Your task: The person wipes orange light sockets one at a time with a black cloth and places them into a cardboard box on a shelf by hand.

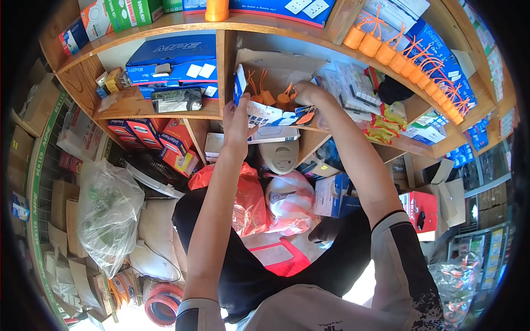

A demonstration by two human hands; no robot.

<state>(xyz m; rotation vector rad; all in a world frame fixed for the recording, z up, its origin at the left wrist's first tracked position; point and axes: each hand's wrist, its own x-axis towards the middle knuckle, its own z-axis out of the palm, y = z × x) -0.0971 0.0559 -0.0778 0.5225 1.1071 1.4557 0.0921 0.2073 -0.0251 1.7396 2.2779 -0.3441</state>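
Note:
An open cardboard box [265,115], white and blue with printing, tilts toward me at the front of the middle shelf compartment. Inside it stand several small orange cylinders [267,97] with orange wires, which look like lamp holders. My left hand [237,124] is closed on the box's left end, thumb along the upright blue flap. At the box's right end, my right hand [307,94] is curled beside the orange pieces. Its fingertips are mostly hidden, and I cannot make out what they hold.
More orange lamp holders [386,54] line the upper right shelf edge. Blue boxes [174,52] fill the left compartment; white packs [353,88] lie to the right. Below are a red plastic bag [248,201], a grey device [279,157] and a red plastic stool [290,262].

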